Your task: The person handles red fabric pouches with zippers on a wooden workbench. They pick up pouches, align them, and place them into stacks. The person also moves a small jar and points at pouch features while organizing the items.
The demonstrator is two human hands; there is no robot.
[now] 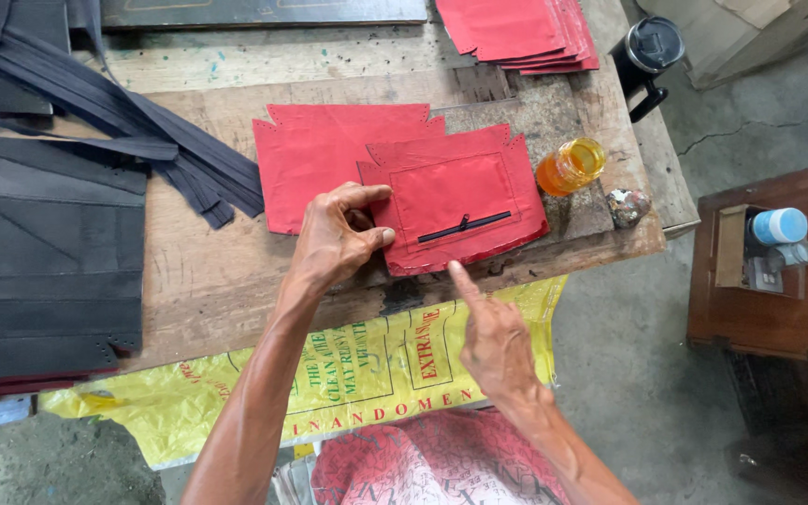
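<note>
A view from above of a worn wooden bench [236,281] where a person works on red bag parts. The left hand [339,238] is curled, thumb and fingers pinching the left edge of a red pocket panel [455,192] that lies flat near the front edge of the bench. The panel has a stitched rectangle and one short black zipper [465,225] set into it. The right hand [493,337] is loosely closed and holds nothing; its index finger points up and touches the panel's lower edge.

Beneath the panel lies a second red piece [315,168], partly covered. A stack of further red pieces [521,33] sits at the far edge; about four or five layers show, though the exact count is unclear. Left of the work lies a bundle of black straps [123,122], too many to count, and a pile of black panels [44,262]. Just right of the red panel stands one small open jar of amber liquid [570,165], with one stained lump [628,206] near it. One black lidded mug [649,51] stands at the far corner. One yellow printed sack [357,365] hangs off the front of the bench.

The likely hazard: the jar is close to the panel, so a sweep of the hand or a tug on the cloth could tip it and stain the red fabric. The panel could also slip off the near edge.
</note>
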